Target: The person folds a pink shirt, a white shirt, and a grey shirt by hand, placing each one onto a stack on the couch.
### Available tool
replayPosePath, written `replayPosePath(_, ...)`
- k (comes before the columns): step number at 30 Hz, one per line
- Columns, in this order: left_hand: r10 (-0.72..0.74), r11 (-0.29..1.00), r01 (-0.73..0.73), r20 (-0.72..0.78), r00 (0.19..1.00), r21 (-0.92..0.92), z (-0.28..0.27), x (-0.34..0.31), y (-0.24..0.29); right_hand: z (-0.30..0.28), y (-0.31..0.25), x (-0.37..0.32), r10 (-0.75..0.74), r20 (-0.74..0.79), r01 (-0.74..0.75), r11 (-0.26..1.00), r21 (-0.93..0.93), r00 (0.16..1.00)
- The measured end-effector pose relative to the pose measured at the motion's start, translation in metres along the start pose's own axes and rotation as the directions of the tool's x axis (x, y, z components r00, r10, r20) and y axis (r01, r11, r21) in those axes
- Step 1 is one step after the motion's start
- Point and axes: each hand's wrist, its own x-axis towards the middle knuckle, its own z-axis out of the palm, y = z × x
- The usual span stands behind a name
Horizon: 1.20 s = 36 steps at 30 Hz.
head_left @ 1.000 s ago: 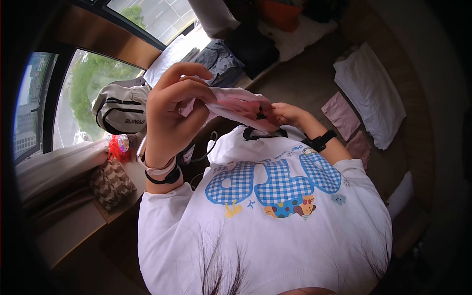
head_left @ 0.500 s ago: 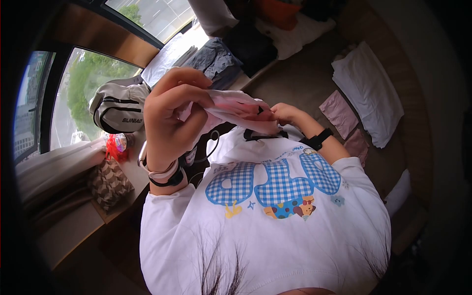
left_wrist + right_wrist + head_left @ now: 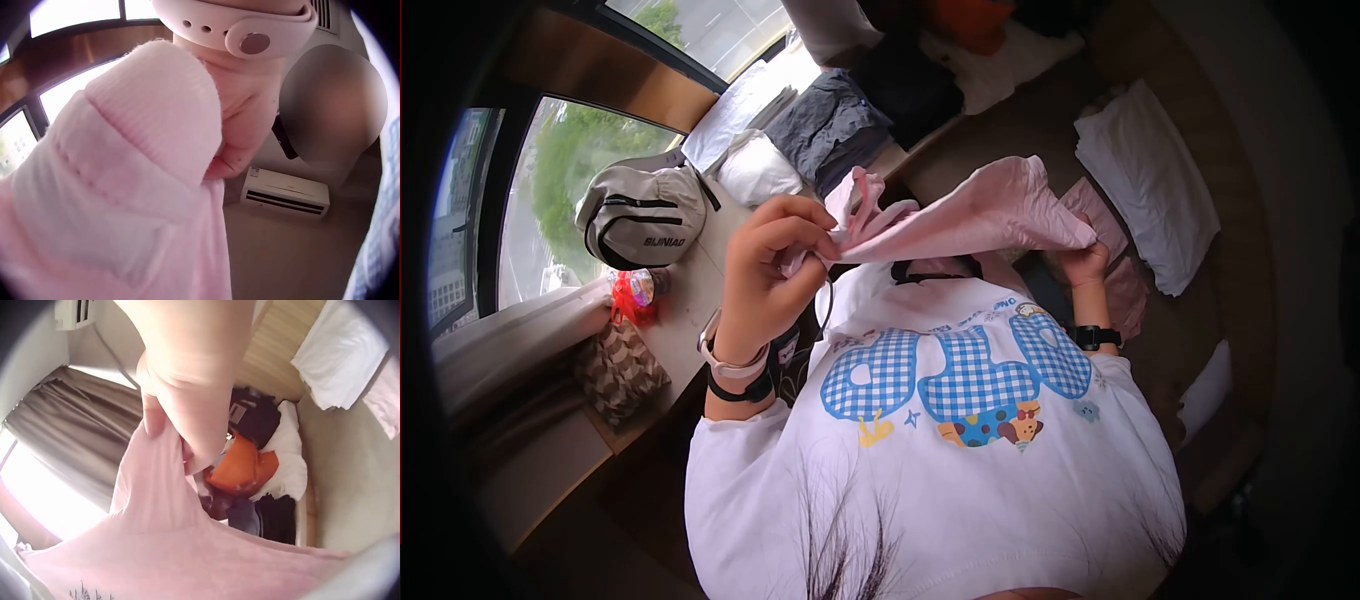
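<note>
A pink garment (image 3: 990, 205) stretches between my two hands in front of the chest. My left hand (image 3: 775, 265) pinches a bunched end of it between thumb and fingers. At the other end my right hand (image 3: 1085, 260) grips a corner, holding the cloth fairly taut. In the left wrist view, a ribbed, stitched part of the garment (image 3: 125, 169) hides most of the left fingers. The right wrist view has the right thumb and fingers pinching a gathered fold of the garment (image 3: 153, 494), with a small dark print (image 3: 90, 594) low on the cloth.
Beyond the hands, a folded white cloth (image 3: 1155, 190) and folded pink pieces (image 3: 1135, 300) lie on a brown surface. Along the window ledge sit a beige backpack (image 3: 640, 210), a white bundle (image 3: 760, 170), dark grey clothing (image 3: 830, 120) and a red bag (image 3: 635, 300).
My right hand has moved outward to the right, drawing the bunched garment out into a longer span. The left hand has shifted slightly right and down, still pinching its end.
</note>
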Motion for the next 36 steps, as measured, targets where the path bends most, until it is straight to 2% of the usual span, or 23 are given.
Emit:
replayPosePath(1,-0.065,0.997,0.067,0.088,0.994,-0.03,0.002,-0.008,-0.002,-0.012,0.0,-0.01,0.055,0.119,-0.06,0.997,0.038,0.991)
replayPosePath(3,-0.284,0.921,0.343,0.284,0.916,-0.185,0.008,-0.023,-0.007,-0.028,0.001,-0.041,0.229,0.108,-0.221,0.972,-0.077,0.968)
replayPosePath(4,-0.26,0.928,0.339,0.381,0.887,-0.156,0.013,-0.03,-0.018,-0.041,0.006,-0.047,0.462,0.066,-0.461,0.887,-0.03,0.884)
replayPosePath(5,-0.236,0.935,0.331,0.472,0.849,-0.129,0.018,-0.035,-0.027,-0.053,0.01,-0.05,0.669,0.038,-0.67,0.742,0.026,0.742)
replayPosePath(7,-0.475,0.732,0.657,0.557,0.681,-0.179,0.022,-0.04,-0.031,-0.012,0.02,-0.06,0.706,-0.161,-0.724,0.669,-0.166,0.689)
replayPosePath(9,-0.506,0.699,0.689,0.549,0.665,-0.191,0.022,-0.042,-0.037,-0.043,0.011,-0.058,0.621,-0.295,-0.687,0.675,-0.27,0.726)
replayPosePath(11,-0.511,0.707,0.681,0.529,0.677,-0.188,0.025,-0.042,-0.041,-0.01,0.007,-0.039,0.619,-0.363,-0.713,0.537,-0.451,0.696)
replayPosePath(12,-0.503,0.731,0.659,0.511,0.697,-0.179,0.028,-0.041,-0.041,-0.013,0.01,-0.027,0.618,-0.365,-0.706,0.496,-0.506,0.696)
replayPosePath(13,-0.495,0.753,0.635,0.491,0.717,-0.169,0.03,-0.041,-0.041,-0.019,0.013,-0.013,0.617,-0.367,-0.674,0.385,-0.631,0.696)
replayPosePath(15,-0.534,0.73,0.661,0.459,0.71,-0.175,0.035,-0.04,-0.039,-0.026,0.018,0.011,0.616,-0.37,-0.552,0.128,-0.824,0.695)
replayPosePath(16,-0.552,0.717,0.673,0.442,0.707,-0.179,0.037,-0.04,-0.038,-0.017,0.022,0.02,0.604,-0.416,-0.495,-0.041,-0.868,0.68)
replayPosePath(18,-0.533,0.719,0.667,0.462,0.709,-0.194,0.04,-0.044,-0.043,0.006,0.032,0.039,0.559,-0.503,-0.338,-0.377,-0.862,0.659)
replayPosePath(19,-0.524,0.719,0.665,0.471,0.709,-0.202,0.042,-0.046,-0.046,0.021,0.04,0.049,0.518,-0.511,-0.205,-0.536,-0.819,0.686)
replayPosePath(21,-0.524,0.71,0.673,0.481,0.703,-0.21,0.046,-0.049,-0.05,0.046,0.063,0.068,0.444,-0.492,0.064,-0.788,-0.613,0.749)
replayPosePath(23,-0.522,0.699,0.678,0.485,0.701,-0.227,0.049,-0.051,-0.05,0.049,0.093,0.096,0.484,-0.277,0.185,-0.707,-0.682,0.83)
replayPosePath(25,-0.518,0.687,0.68,0.483,0.706,-0.258,0.051,-0.053,-0.049,0.08,0.122,0.108,0.539,-0.054,0.243,-0.466,-0.851,0.841)
replayPosePath(27,-0.5,0.677,0.68,0.502,0.706,-0.281,0.051,-0.055,-0.048,0.09,0.16,0.119,0.652,0.034,0.35,-0.361,-0.864,0.757)
replayPosePath(29,-0.485,0.663,0.682,0.516,0.706,-0.309,0.05,-0.057,-0.047,0.109,0.186,0.116,0.758,0.052,0.437,-0.317,-0.842,0.65)
replayPosePath(31,-0.473,0.644,0.686,0.529,0.705,-0.339,0.049,-0.06,-0.047,0.112,0.205,0.114,0.861,0.113,0.571,-0.226,-0.789,0.497)
replayPosePath(35,-0.468,0.648,0.661,0.487,0.738,-0.379,0.047,-0.068,-0.049,0.102,0.214,0.114,0.921,0.11,0.546,-0.123,-0.829,0.375)
replayPosePath(36,-0.475,0.637,0.665,0.48,0.737,-0.391,0.048,-0.07,-0.05,0.115,0.204,0.108,0.911,0.047,0.373,-0.121,-0.92,0.411)
